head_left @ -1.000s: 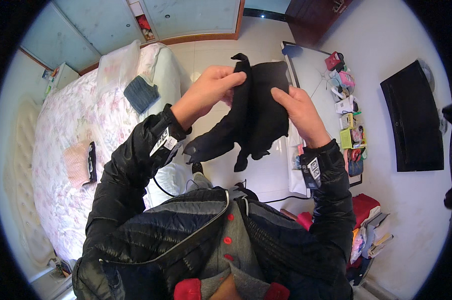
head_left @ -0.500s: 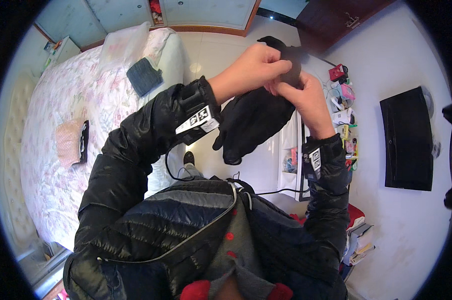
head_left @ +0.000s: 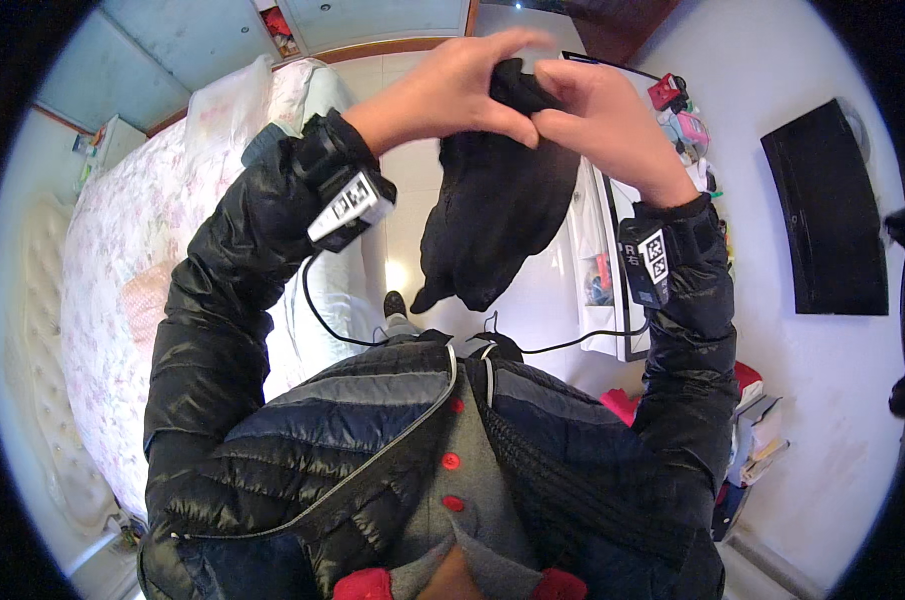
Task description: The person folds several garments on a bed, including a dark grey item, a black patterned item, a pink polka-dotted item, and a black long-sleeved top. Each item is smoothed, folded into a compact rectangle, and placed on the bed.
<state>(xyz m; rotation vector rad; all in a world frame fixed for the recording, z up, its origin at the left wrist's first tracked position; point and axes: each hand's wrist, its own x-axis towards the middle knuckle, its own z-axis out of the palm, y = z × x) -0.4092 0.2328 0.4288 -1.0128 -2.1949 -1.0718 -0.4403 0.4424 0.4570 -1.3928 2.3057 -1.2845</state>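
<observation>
A piece of black cloth clothing [head_left: 503, 215] hangs in front of me, its upper end bunched up between my hands. Its exact kind cannot be made out. My left hand [head_left: 458, 95] curves round the left side of that bunched end, thumb across the cloth; its fingertips are blurred. On the other side, my right hand [head_left: 613, 120] has its fingers bent against the bunched end, the thumb near the left thumb. Below the hands the cloth drops loosely, with two narrower ends at the bottom.
A bed with a floral cover [head_left: 123, 230] stands at left, a pink patterned item [head_left: 148, 305] on it. To the right, a white cabinet [head_left: 613, 230] holds small things along its top. A dark television [head_left: 828, 210] hangs on the right wall. Cables [head_left: 583, 340] run from my wrist devices.
Both hands have moved up and further apart at the fingers, the left one leftward. The black clothing's upper end now shows between them, and its lower part hangs straighter.
</observation>
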